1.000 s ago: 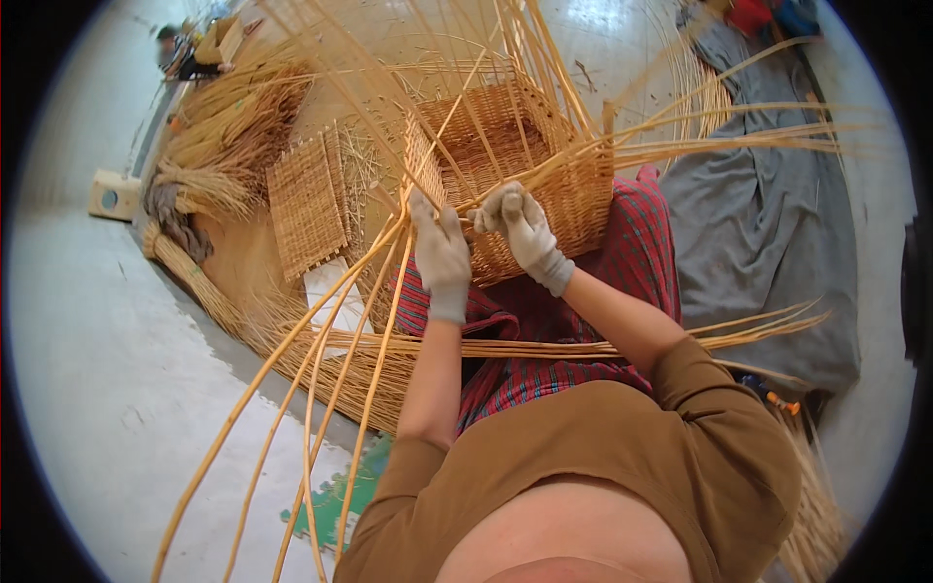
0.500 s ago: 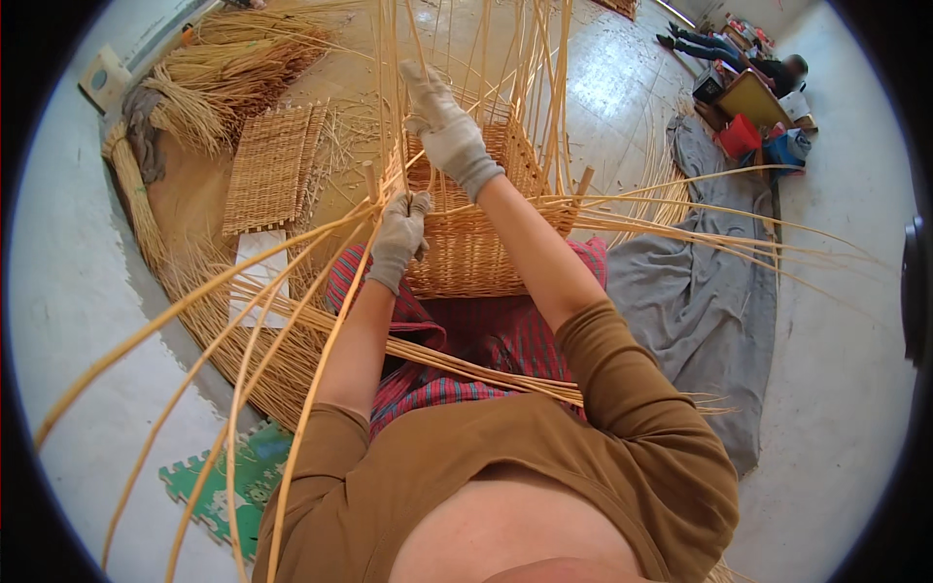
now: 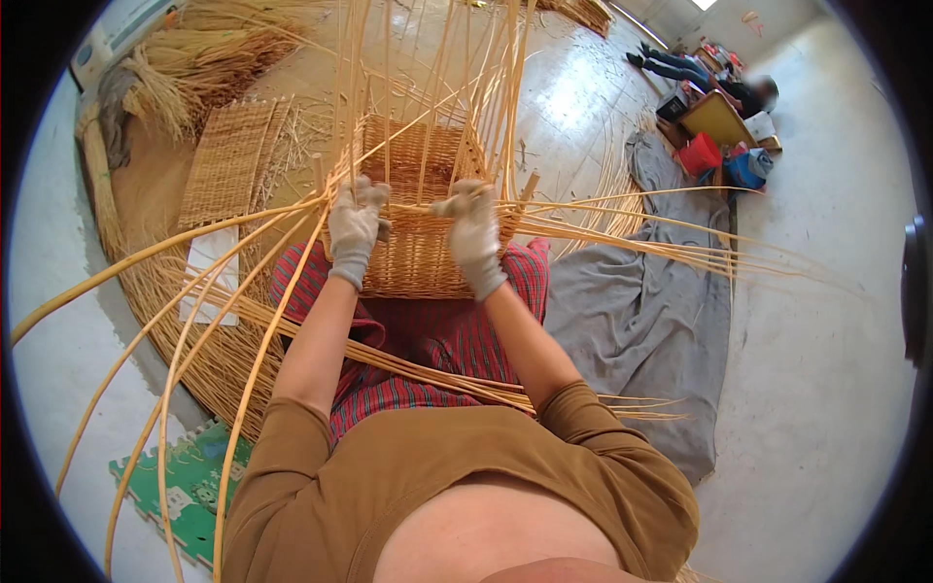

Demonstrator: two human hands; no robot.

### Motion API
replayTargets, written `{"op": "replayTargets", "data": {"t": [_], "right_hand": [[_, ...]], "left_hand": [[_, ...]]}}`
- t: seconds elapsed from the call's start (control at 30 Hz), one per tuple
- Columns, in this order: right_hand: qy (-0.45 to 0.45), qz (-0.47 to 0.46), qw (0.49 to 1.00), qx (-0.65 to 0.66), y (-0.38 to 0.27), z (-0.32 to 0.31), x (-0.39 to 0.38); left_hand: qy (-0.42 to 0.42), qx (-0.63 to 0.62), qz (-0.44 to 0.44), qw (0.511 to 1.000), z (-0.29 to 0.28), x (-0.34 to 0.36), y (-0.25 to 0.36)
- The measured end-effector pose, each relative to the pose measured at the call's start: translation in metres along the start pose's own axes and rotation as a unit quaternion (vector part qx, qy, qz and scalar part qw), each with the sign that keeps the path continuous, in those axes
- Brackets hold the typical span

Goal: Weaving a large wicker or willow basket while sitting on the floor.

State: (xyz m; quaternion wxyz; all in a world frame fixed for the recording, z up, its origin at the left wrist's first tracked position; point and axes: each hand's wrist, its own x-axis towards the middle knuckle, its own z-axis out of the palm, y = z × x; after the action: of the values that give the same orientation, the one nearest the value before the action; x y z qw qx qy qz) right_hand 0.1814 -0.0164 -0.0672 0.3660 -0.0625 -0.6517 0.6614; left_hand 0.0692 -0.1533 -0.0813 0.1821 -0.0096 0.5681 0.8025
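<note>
A square wicker basket point(image 3: 416, 255) of light brown willow rests over my lap, on a red and blue striped cloth point(image 3: 428, 335). Tall thin stakes point(image 3: 510, 97) rise from its rim. My left hand point(image 3: 358, 228), in a grey-white work glove, is closed around a willow rod at the near left corner. Along the near rim my right hand point(image 3: 474, 233), gloved too and slightly blurred, pinches a thin willow rod point(image 3: 413, 208) that spans the gap between my hands. Its fingertips point left, and the glove hides part of the rim.
Long rods point(image 3: 165, 255) fan out leftward, others point(image 3: 661, 216) rightward over a grey cloth point(image 3: 632, 321). Flat woven panels point(image 3: 228, 160) and willow bundles point(image 3: 209, 73) lie at the left. A green foam mat point(image 3: 190, 476) is near left. Far right are a red bucket point(image 3: 698, 155) and another person point(image 3: 680, 68).
My right hand has come down from above the basket's left side to the near rim, right of my left hand. The left hand stays at the left corner; the whole view has shifted somewhat.
</note>
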Motion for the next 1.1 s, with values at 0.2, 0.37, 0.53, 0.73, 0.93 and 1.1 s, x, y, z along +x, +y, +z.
{"op": "replayTargets", "data": {"t": [0.2,0.37,0.53,0.73,0.93,1.1], "right_hand": [[0.155,0.044,0.987,0.011,0.000,-0.045,0.005],[-0.091,-0.159,0.897,-0.403,-0.016,0.003,0.087],[0.014,-0.089,0.992,-0.092,-0.008,-0.029,0.072],[0.136,0.034,0.986,0.088,0.026,-0.100,-0.011],[0.134,0.055,0.989,0.016,-0.028,-0.104,-0.009],[0.196,0.195,0.942,-0.191,-0.061,-0.149,0.040]], "left_hand": [[-0.150,0.251,0.191,0.937,0.033,-0.014,-0.002],[-0.133,0.351,-0.106,0.921,0.058,-0.010,0.005],[-0.148,0.339,-0.083,0.925,0.054,-0.007,0.003],[-0.149,0.365,-0.028,0.919,0.073,-0.004,0.018],[-0.038,0.521,0.218,0.824,0.088,-0.022,0.033],[-0.179,0.619,0.427,0.635,0.098,-0.049,-0.001]]}}
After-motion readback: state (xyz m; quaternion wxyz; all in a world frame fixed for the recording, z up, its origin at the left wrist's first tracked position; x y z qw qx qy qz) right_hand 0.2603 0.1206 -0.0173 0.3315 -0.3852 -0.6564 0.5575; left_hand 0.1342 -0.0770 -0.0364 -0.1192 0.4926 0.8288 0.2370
